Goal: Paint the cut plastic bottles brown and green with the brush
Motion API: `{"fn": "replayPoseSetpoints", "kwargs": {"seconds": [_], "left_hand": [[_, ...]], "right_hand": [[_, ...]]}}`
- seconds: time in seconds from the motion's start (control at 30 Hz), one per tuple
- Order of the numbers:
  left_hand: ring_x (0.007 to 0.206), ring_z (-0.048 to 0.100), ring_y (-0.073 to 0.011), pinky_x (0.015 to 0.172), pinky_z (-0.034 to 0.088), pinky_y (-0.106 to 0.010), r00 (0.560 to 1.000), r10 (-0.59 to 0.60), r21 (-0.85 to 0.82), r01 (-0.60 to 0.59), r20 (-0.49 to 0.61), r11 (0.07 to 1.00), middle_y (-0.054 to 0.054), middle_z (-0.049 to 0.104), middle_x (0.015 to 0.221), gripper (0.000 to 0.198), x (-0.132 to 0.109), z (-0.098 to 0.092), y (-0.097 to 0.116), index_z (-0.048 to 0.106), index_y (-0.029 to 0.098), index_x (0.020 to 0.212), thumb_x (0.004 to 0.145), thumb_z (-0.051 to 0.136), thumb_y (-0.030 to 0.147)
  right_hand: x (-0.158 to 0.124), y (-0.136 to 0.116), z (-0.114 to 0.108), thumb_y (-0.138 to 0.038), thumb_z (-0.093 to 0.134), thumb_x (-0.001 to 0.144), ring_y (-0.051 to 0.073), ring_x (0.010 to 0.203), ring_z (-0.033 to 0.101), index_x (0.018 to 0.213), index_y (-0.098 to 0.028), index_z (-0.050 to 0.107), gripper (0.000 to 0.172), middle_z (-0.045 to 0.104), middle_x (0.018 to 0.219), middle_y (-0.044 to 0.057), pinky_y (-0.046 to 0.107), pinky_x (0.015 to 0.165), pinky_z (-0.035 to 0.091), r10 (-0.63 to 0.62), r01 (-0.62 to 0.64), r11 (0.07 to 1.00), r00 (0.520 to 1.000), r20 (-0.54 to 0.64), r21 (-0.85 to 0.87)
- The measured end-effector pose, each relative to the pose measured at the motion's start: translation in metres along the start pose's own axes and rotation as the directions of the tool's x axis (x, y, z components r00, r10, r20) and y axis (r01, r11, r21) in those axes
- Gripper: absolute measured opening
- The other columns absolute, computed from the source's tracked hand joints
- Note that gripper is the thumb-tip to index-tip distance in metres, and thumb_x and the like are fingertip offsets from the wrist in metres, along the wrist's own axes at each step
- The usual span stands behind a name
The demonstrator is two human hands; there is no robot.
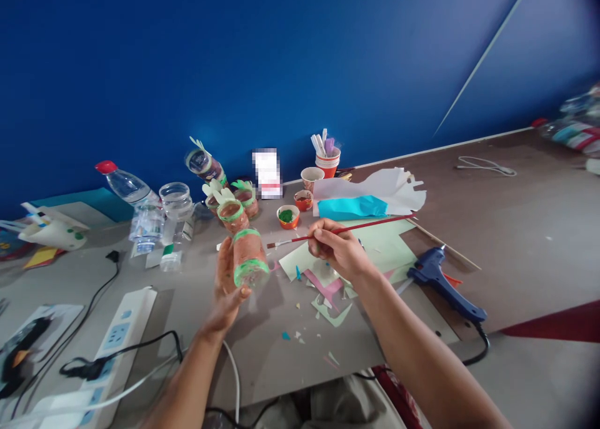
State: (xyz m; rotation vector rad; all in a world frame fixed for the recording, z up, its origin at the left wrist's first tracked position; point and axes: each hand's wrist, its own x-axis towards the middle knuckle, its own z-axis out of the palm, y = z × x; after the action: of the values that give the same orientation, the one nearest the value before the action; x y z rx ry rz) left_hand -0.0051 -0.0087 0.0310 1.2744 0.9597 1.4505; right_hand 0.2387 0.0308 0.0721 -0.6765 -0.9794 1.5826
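My left hand (229, 285) is wrapped round a small painted jar (248, 251), brown in the middle with green bands at both ends. The jar is tilted, its clear base facing me. In my right hand (335, 244) is a paintbrush (370, 226) with a long red handle, pinched between the fingers. Its bristles point left, close to the jar's side; I cannot tell whether they touch. Behind the jar stand similar brown and green jars (233, 216) with pale green paper cutouts. A paper cup of green paint (287, 216) and a cup of brown paint (304, 200) sit beyond the brush.
A blue glue gun (445, 282) lies at right beside a thin wooden stick (450, 246). Paper scraps (332, 291) litter the middle. Plastic bottles (134, 188) and a power strip (119, 335) with cords are at left. A cup of markers (327, 157) stands by the blue wall.
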Motion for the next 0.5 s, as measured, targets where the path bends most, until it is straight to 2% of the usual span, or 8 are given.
{"fn": "replayPoseSetpoints", "kwargs": {"seconds": [0.13, 0.33, 0.5], "left_hand": [[0.133, 0.044, -0.0322, 0.101, 0.047, -0.039, 0.999, -0.028, -0.056, 0.030, 0.040, 0.998, -0.005, 0.043, 0.148, 0.098, 0.0007, 0.0015, 0.0020, 0.035, 0.035, 0.145, 0.060, 0.081, 0.051], [0.126, 0.051, -0.0275, 0.097, 0.049, -0.035, 0.997, -0.069, -0.092, 0.072, 0.030, 0.993, -0.003, 0.048, 0.144, 0.095, 0.0008, 0.0037, 0.0054, 0.038, 0.036, 0.143, 0.060, 0.082, 0.048], [0.129, 0.048, -0.0304, 0.102, 0.045, -0.038, 0.999, -0.046, -0.080, 0.047, 0.019, 0.996, -0.006, 0.050, 0.143, 0.099, 0.0011, 0.0050, 0.0054, 0.037, 0.031, 0.144, 0.058, 0.082, 0.049]], "right_hand": [[-0.0015, 0.0012, 0.0017, -0.037, 0.068, 0.078, 0.009, 0.049, 0.045, 0.077, -0.018, 0.062, 0.020, 0.060, 0.056, -0.001, 0.023, 0.046, 0.026, 0.000, -0.002, 1.000, 0.997, 0.081, 0.025], [0.0015, 0.0026, 0.0001, -0.035, 0.068, 0.078, 0.009, 0.049, 0.043, 0.075, -0.018, 0.062, 0.018, 0.057, 0.055, -0.002, 0.023, 0.046, 0.026, -0.035, 0.034, 0.999, 0.999, -0.039, -0.037], [-0.0011, 0.0018, 0.0017, -0.037, 0.068, 0.078, 0.009, 0.050, 0.045, 0.076, -0.018, 0.062, 0.020, 0.059, 0.056, -0.001, 0.023, 0.047, 0.026, -0.003, 0.003, 1.000, 0.998, 0.059, -0.001]]}}
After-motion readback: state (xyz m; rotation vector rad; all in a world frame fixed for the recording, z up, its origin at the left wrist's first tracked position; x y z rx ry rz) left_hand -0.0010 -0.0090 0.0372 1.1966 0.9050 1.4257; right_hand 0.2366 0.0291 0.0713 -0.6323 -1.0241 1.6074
